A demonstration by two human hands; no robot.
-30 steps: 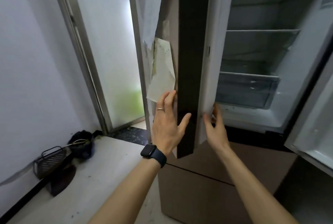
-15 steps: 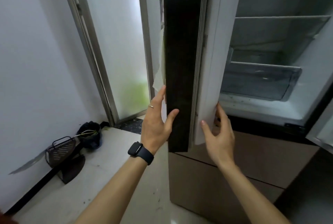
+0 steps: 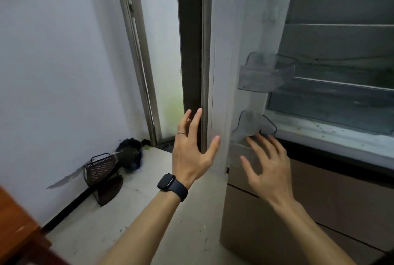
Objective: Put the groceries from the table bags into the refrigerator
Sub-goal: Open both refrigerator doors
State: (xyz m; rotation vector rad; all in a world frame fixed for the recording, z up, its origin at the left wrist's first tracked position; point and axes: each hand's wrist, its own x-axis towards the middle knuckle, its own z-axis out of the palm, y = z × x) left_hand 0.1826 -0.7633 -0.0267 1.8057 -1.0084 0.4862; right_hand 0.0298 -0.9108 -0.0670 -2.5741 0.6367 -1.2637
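The refrigerator stands open on the right, its left door (image 3: 221, 56) swung wide and seen almost edge-on, white inner side toward me. Clear door bins (image 3: 260, 77) hang on that inner side. Inside are glass shelves (image 3: 341, 24) and a drawer (image 3: 351, 111), with no food on them. My left hand (image 3: 191, 147), wearing a ring and a dark watch, hovers with fingers spread just off the door's dark edge (image 3: 189, 51). My right hand (image 3: 266, 164) is spread open below the lower door bin. No bags or groceries are in view.
A frosted glass door with a metal frame (image 3: 136, 56) stands behind the fridge door. On the floor by the white wall lie a dark basket (image 3: 100, 169) and a black pot (image 3: 130, 154). A wooden corner (image 3: 17, 226) shows at lower left. Tan lower fridge drawers (image 3: 319, 200) are shut.
The fridge door has swung further open to the left. Both hands, which held its lower edge, have let go and now hang spread apart from it.
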